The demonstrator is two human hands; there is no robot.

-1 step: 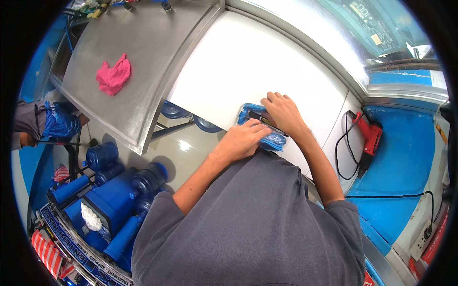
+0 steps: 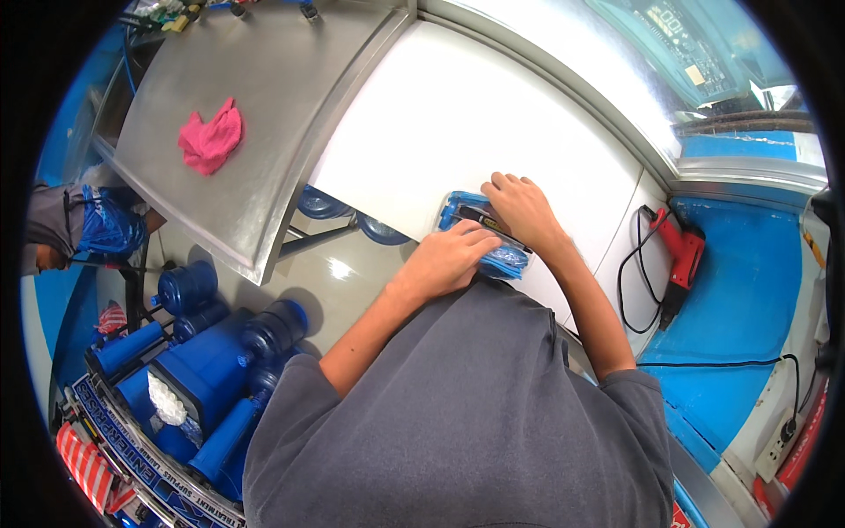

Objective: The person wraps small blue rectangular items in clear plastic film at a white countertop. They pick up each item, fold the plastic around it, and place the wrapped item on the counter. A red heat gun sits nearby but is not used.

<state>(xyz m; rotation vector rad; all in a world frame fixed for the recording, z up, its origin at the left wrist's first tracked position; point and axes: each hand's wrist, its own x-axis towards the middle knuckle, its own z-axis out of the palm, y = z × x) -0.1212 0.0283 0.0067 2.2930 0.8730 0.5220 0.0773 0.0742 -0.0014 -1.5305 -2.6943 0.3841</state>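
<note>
A small blue plastic tray (image 2: pixel 451 208) sits at the near edge of the white tabletop, between my two hands. Inside lie a slim dark object with a yellowish mark (image 2: pixel 480 217) and some clear crinkled plastic (image 2: pixel 506 257). My left hand (image 2: pixel 446 261) is closed over the tray's near left side, its fingers bent together. Across from it, my right hand (image 2: pixel 522 209) bends over the far right side with its fingers curled. Whatever that hand pinches is hidden beneath the fingers.
A pink cloth (image 2: pixel 210 138) lies on the steel table (image 2: pixel 264 79) at left. To the right, a red heat gun (image 2: pixel 682 260) with a black cord rests on a blue surface. Blue water jugs (image 2: pixel 275 327) stand low at left. A person (image 2: pixel 62 220) is at the far left.
</note>
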